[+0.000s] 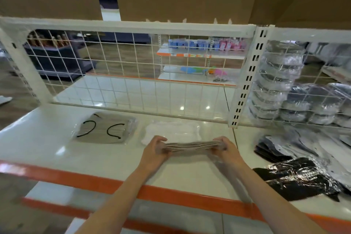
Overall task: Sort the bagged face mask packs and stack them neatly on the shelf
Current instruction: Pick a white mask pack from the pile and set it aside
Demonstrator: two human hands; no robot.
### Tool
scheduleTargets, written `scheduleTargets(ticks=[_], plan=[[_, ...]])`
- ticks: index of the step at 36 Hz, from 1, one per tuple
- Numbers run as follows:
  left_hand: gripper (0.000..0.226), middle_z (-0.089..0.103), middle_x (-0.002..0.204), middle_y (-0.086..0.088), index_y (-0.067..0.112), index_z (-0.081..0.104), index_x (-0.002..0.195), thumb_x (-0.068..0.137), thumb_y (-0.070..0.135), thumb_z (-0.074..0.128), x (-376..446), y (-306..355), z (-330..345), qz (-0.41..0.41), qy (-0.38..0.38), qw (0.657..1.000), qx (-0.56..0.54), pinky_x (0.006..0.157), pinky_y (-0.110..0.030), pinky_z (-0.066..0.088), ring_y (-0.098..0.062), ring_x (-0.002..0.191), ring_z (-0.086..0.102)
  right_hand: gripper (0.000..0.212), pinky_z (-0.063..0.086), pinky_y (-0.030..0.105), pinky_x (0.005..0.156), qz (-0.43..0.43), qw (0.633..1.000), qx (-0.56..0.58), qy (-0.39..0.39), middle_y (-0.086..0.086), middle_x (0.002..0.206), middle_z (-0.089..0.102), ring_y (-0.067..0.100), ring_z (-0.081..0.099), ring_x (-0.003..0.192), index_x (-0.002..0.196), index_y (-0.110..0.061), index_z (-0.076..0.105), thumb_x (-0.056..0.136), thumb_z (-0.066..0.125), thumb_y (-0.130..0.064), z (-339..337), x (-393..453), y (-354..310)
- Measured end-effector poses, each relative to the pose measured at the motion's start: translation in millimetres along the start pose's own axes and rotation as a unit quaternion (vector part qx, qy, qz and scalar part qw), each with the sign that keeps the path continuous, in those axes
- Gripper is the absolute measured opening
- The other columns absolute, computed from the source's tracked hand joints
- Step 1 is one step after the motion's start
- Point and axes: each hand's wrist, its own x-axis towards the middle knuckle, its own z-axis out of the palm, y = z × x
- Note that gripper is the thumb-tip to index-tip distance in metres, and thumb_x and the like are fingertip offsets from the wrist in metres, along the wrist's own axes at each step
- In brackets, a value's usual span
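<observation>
Over the white shelf (57, 150), your left hand (154, 151) and right hand (225, 148) each grip one end of a flat grey mask pack (190, 147), fingers curled round its edges. Just behind it lies a white pack (171, 129); left of that, a grey pack with black ear loops (106, 129). Dark bagged packs (296, 175) pile up at your right.

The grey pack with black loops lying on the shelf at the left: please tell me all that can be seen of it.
The grey mask pack lies flat on the white shelf, left of a white pack. It looks like a clear glossy bag over several grey masks; two curved black ear loops show on top. No hand touches it.
</observation>
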Motion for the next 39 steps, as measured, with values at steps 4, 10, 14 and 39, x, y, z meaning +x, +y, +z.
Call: scheduleTargets(ticks=[4, 10, 14, 39], plan=[[0.023, 0.064, 0.097, -0.014, 0.012, 0.057, 0.091, 0.073, 0.018, 0.068, 9, 0, -12, -0.028, 0.008, 0.998, -0.056, 0.083, -0.042, 0.054, -0.031, 0.093, 0.063, 0.019, 0.045, 0.018, 0.060, 0.013, 0.999, -0.032, 0.008, 0.001, 0.085, 0.057, 0.016, 0.057, 0.079, 0.095, -0.006, 0.055, 0.081, 0.065, 0.003, 4, 8, -10], [0.040, 0.059, 0.093, -0.005, 0.012, 0.050, 0.115, 0.080, 0.006, 0.069, 14, 2, -42, -0.058, 0.046, 0.996, -0.059, 0.060, -0.008, 0.044, -0.013, 0.074, 0.055, 0.024, 0.044, 0.025, 0.064, 0.041, 0.996, -0.076, -0.026, 0.008, 0.086, 0.057, 0.017, 0.054, 0.074, 0.098, -0.005, 0.050, 0.081, 0.067, -0.008, 36, 19, -26], [0.060, 0.052, 0.118, -0.003, 0.008, 0.039, 0.134, 0.082, 0.003, 0.066, 14, -10, -76, -0.080, 0.077, 0.994, 0.023, 0.063, -0.008, 0.043, -0.015, 0.090, 0.056, 0.021, 0.039, 0.023, 0.053, 0.070, 0.990, -0.092, -0.079, 0.009, 0.079, 0.057, 0.016, 0.050, 0.061, 0.092, -0.009, 0.050, 0.081, 0.064, -0.018, 73, 19, -37], [0.031, 0.047, 0.119, -0.005, 0.017, 0.050, 0.122, 0.091, 0.022, 0.053, -42, -53, -217, -0.118, -0.056, 0.900, 0.417, 0.088, -0.034, 0.046, -0.024, 0.104, 0.053, 0.012, 0.058, 0.045, 0.073, 0.042, 0.973, -0.165, -0.156, 0.017, 0.070, 0.063, 0.034, 0.067, 0.071, 0.084, -0.004, 0.054, 0.074, 0.060, -0.003, 280, 52, -93]])
